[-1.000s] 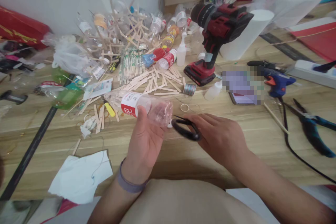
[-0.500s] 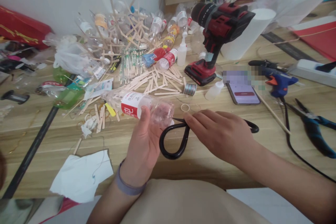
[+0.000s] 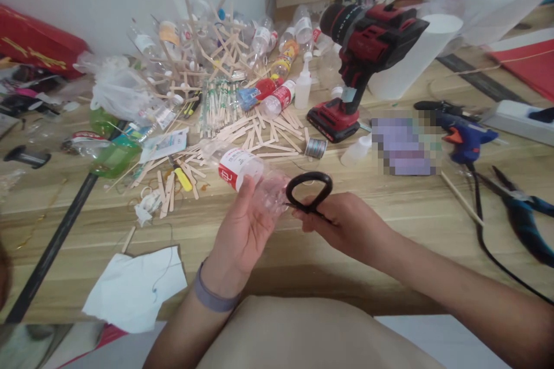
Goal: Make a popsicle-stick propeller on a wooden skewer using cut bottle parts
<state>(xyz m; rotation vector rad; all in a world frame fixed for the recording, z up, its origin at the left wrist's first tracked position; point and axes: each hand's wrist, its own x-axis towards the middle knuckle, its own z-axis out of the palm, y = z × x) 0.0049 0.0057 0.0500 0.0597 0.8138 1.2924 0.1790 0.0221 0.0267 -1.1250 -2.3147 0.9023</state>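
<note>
My left hand [image 3: 244,230] is wrapped round a clear plastic bottle [image 3: 231,164] with a red and white label, which lies tilted in the air with its base end toward the right. Black-handled scissors [image 3: 309,190] are held in my right hand [image 3: 346,222], one handle loop sticking up. Their blade tip is at the bottle's right end; whether it pierces the plastic I cannot tell. My right fingers are closed round the scissors and partly hide them.
A red and black cordless drill [image 3: 359,57] stands behind my hands. Wooden sticks [image 3: 242,132] and several bottles are piled at the back. To the right lie a blue glue gun [image 3: 467,135] and pliers [image 3: 519,207]. A white cloth [image 3: 136,288] lies front left.
My right hand has turned, so the scissors' loop swung from below the blades to above them. The bottle has shifted slightly right, still in my left hand.
</note>
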